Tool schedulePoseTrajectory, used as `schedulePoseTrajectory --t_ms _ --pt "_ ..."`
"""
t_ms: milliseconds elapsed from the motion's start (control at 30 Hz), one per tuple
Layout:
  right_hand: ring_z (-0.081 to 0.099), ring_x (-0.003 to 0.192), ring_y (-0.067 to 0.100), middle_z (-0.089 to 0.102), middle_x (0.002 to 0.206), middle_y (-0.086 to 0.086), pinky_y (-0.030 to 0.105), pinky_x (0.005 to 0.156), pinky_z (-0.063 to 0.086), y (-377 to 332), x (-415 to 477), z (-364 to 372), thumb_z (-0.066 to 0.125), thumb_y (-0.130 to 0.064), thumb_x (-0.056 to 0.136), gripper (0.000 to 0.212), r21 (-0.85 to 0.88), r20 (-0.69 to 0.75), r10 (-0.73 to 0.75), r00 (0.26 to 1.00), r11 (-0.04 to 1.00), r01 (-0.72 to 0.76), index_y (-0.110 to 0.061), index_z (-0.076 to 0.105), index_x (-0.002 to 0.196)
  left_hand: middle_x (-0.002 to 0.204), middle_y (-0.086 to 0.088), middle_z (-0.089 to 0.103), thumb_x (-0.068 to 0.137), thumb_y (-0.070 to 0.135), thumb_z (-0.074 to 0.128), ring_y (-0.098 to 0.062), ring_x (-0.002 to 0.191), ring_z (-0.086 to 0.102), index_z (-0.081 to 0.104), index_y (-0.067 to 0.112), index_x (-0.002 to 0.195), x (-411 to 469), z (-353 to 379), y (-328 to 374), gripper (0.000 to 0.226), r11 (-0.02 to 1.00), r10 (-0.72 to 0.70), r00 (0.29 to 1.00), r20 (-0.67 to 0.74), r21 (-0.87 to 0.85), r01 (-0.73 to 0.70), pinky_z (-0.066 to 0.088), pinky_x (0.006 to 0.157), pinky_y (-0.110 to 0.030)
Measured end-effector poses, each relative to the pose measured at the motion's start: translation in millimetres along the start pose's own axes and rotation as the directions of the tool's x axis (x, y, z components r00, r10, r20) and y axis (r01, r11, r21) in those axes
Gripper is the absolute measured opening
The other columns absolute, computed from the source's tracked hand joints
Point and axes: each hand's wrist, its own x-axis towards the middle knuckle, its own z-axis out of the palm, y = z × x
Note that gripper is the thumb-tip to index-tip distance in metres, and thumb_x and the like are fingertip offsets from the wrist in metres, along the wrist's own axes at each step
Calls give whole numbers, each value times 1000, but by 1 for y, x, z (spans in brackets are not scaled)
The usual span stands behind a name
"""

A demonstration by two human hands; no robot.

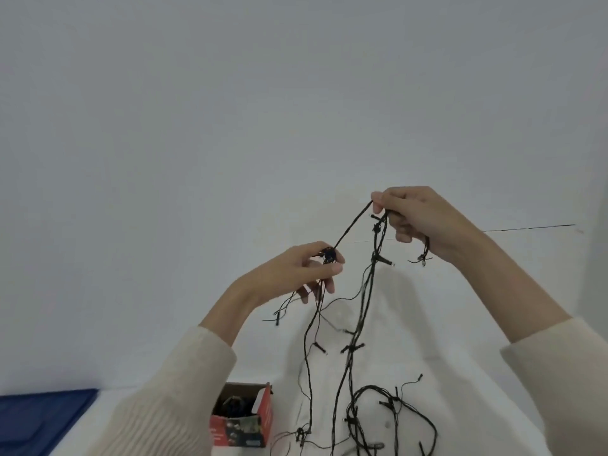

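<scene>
Above box, your left hand pinched knot in light string; right hand gripped same string. Rest beside box lay tangled; most untangling left.

One wide-angle view, taken from the person's head and near the work. It faces forward at a pale wall, which fills the upper half. Both sleeved arms come in from the bottom corners. The left hand and right hand are raised near the middle, each pinching the wire close before the lens. Low in the frame lies a white surface, with a box at the bottom edge and a blue lid in the left corner
</scene>
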Motion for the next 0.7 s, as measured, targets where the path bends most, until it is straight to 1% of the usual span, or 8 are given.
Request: schedulePoseTrajectory --t_ms 100,200,267,333,433,567,633,700 --pt "26 39 8 29 40 -12 17 36 28 -2 4 -7 56 -24 93 28 150 -163 26 986 989 -1 -13 57 67 65 3 60 92 28 55 -11 63 52 56 20 117 -4 -3 -14 26 994 -42 999 -28 -104 38 44 63 -18" --pt "26 37 7 29 37 -12 16 35 28 0 9 -20 56 -23 93 27 188 -276 39 960 982 15 -13 57 68 60 10 53 94 25 52 -9 67 54 66 13 99 -10 -6 -34 19 993 -75 997 -21 -89 73 45 70 -12" --pt "26 36 8 30 37 -12 16 35 29 5 12 -27 56 -23 92 27 183 -341 56 939 983 8 -13 57 67 59 8 50 95 23 50 -12 65 57 66 11 92 -13 -9 -45 20 973 -117 993 21 -197 119 51 75 -20" --pt "27 36 8 33 41 -8 16 35 30 13 14 -33 55 -23 92 27 188 -411 96 906 982 -19 -14 57 67 59 6 47 95 21 51 -12 55 51 64 8 93 -17 -10 -54 19 947 -167 982 88 -261 185 53 71 -27" --pt "27 29 5 31 53 1 14 33 29 26 18 -42 52 -22 93 27 215 -507 174 844 974 -71 -15 55 68 56 5 46 95 23 52 -10 49 44 66 8 94 -23 -12 -68 21 932 -309 933 182 -140 335 50 62 -24" --pt "26 24 5 31 55 2 12 32 30 43 19 -51 50 -21 94 29 192 -570 239 786 969 -156 -16 53 66 55 5 47 95 23 52 -11 55 50 68 13 87 -34 -15 -87 20 883 -463 835 297 76 463 51 71 -25" --pt "30 30 8 34 56 2 14 34 32 48 19 -49 50 -22 94 29 159 -555 269 787 963 -217 -16 54 67 51 4 41 96 22 49 -11 50 49 64 11 85 -31 -12 -85 21 883 -427 868 251 -91 461 52 64 -24" --pt "30 38 12 36 56 2 16 35 32 50 19 -45 50 -25 94 26 100 -467 323 823 944 -313 -14 57 72 46 5 38 97 20 45 -10 42 44 58 11 82 -24 -10 -76 21 779 -368 923 111 -505 371 49 51 -20"
